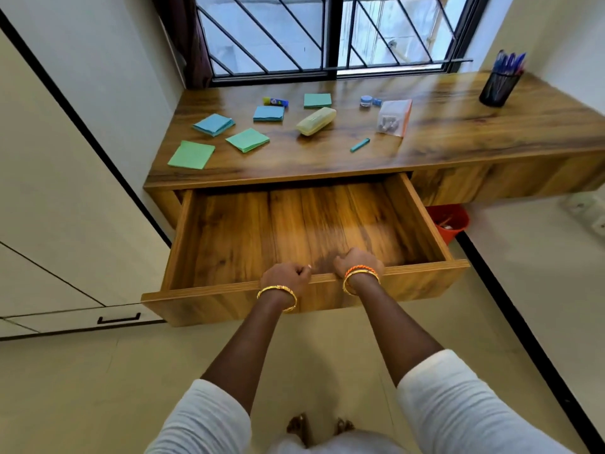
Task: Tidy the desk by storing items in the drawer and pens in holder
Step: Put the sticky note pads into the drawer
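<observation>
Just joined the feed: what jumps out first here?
The big wooden drawer is pulled wide open, nothing visible inside, with the left hand and right hand gripping its front edge. Behind it, blue and green sticky-note pads lie scattered across the desk.
</observation>
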